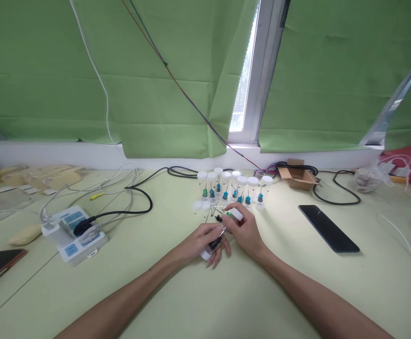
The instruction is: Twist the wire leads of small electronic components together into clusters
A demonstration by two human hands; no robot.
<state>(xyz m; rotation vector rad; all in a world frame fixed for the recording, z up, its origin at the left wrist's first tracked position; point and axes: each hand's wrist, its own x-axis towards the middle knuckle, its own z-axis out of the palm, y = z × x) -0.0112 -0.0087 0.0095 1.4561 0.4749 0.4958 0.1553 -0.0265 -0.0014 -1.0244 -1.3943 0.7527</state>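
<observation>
Both hands hold a small white-capped assembly [206, 254], tilted between them, with a white disc at each end, thin rods, a black part and a green piece. My left hand [205, 238] has its thumb pressed on the lower, black part, its other fingers underneath. My right hand [245, 228] closes its thumb and fingers around the upper end, beside the white disc. Just beyond the hands stand several similar upright assemblies [240, 200], white discs on top and blue or green pieces below. Loose thin rods and small dark bits [211, 213] lie in front of them.
A black phone [329, 229] lies at the right, with an open cardboard box [299, 178] behind it. At the left sits a power strip [74, 233] with plugs and cables. Another phone [0, 266] is at the left edge. Black cables [142, 212] run across the table.
</observation>
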